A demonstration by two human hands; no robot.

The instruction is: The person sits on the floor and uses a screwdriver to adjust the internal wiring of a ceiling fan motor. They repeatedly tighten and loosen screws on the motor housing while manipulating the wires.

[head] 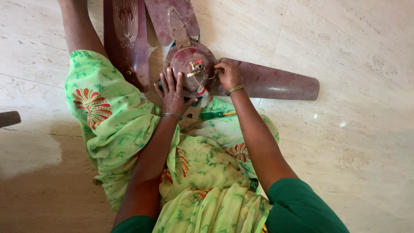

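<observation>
Nearest to you is your own lap, draped in green printed cloth (129, 125), with both forearms reaching forward over it. You sit on the pale stone floor (345, 51), and that puts the work low and close, right in front of your knees.

On the cloth just behind your wrists lies a green-handled screwdriver (215, 115), close to your right forearm, where either hand could take it up; neither hand touches it.

Your left hand (173, 92) lies flat with the fingers spread wide on the near edge of the fan motor housing (185, 62), holding nothing. From the way it presses there, it seems to steady the round body so it does not turn or slide on the smooth floor.

Your right hand (227, 74) rests at the right rim of the housing with fingers curled narrow, apparently pinching a thin wire (207, 78) that runs toward the small terminal fitting (196, 67) at the centre. Whether the fingertips truly close on the wire you cannot tell from here, since it is very fine.

The fan itself lies flat on the floor, the dusty maroon housing face up. One blade (276, 84) stretches right beyond your hand, another blade (127, 39) runs away at the left beside your leg, and a third blade (172, 19) points farthest off.
</observation>
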